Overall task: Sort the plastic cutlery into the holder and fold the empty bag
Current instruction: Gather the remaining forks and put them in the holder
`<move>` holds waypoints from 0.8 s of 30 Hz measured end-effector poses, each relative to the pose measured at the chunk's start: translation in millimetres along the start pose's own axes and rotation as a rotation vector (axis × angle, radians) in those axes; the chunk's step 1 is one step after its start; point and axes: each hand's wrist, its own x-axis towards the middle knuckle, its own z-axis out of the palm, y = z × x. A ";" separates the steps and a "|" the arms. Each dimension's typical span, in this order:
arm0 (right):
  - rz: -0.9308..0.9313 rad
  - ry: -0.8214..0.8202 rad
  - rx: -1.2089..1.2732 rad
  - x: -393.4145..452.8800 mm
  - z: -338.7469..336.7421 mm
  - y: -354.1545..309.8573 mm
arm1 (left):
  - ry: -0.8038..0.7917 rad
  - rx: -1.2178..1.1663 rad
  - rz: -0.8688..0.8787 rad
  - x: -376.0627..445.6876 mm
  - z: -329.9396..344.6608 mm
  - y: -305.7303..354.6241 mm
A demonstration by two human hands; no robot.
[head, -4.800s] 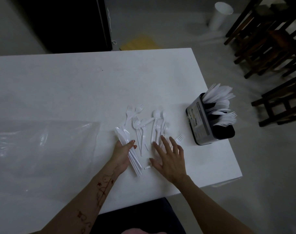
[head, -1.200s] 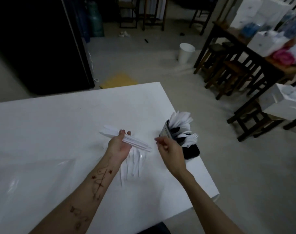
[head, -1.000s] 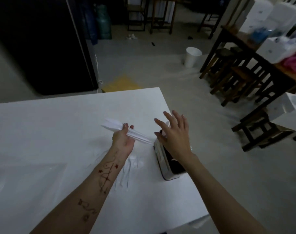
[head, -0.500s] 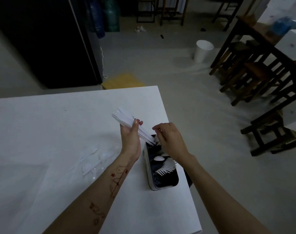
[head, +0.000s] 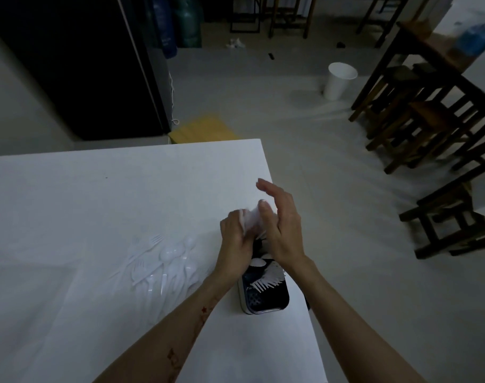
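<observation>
Item: bundle of white plastic cutlery (head: 251, 217), apparently knives, though blur hides the shapes. It is held upright over the far compartment of the holder (head: 263, 295), lower ends hidden behind the hands.

Left hand (head: 236, 239): fingers curled round the bundle from the left side, a closed grip on the stack.

Right hand (head: 282, 225): fingers straight and spread, palm facing the bundle from the right; the thumb appears to touch the top of the stack. It pinches nothing.

Holder: dark box with pale rim, standing on the white table (head: 97, 189) near its right edge. The near compartment carries forks (head: 269, 280) with tines fanned outward, and at least one spoon bowl shows further in.

Loose cutlery (head: 164, 264): forks and spoons lying in a heap on the table, just left of the holder, not yet sorted.

Bag (head: 28, 272): clear film lying flat at the table's left, faint in this light, unfolded.

Handling note, as judgement: the step in hand is seating the bundle in its compartment. Best done by keeping the pieces square and vertical, the flat right palm steadying them while the left loosens gradually, so none splay out or tip the holder toward the edge.

Surroundings: white bin (head: 339, 80) on the floor, dark wooden stools (head: 418, 128) at right.
</observation>
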 end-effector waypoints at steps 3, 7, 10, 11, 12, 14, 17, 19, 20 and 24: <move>-0.247 -0.131 -0.124 5.5 0.9 -5.5 | 0.003 0.322 0.083 1.2 7.0 -13.0; -0.370 -0.279 -0.446 2.4 11.6 13.2 | -0.076 0.498 0.160 1.3 7.7 -30.4; -0.378 -0.276 -0.614 -3.4 17.8 26.5 | -0.186 0.200 0.071 -12.2 -4.4 -17.4; -0.372 -0.272 -0.663 -3.6 19.2 27.0 | -0.211 0.125 0.047 -16.3 -8.4 -15.4; -0.361 -0.271 -0.712 -3.2 20.7 26.1 | -0.231 0.072 0.027 -20.3 -12.5 -14.2; -0.322 -0.274 -0.807 -2.5 24.3 25.0 | -0.264 0.012 -0.033 -26.4 -18.3 -17.9; -0.277 -0.289 -0.882 -2.6 26.9 24.0 | -0.261 0.049 -0.106 -37.5 -30.6 -26.7; -0.250 -0.297 -0.904 -6.2 26.1 22.8 | -0.232 0.083 -0.138 -43.8 -40.7 -33.9; -0.234 -0.292 -0.904 -7.7 26.1 19.6 | -0.211 0.095 -0.146 -46.7 -46.6 -38.1; -0.250 -0.187 -0.800 -13.1 39.5 -9.8 | -0.094 0.215 -0.151 -60.0 -76.3 -63.3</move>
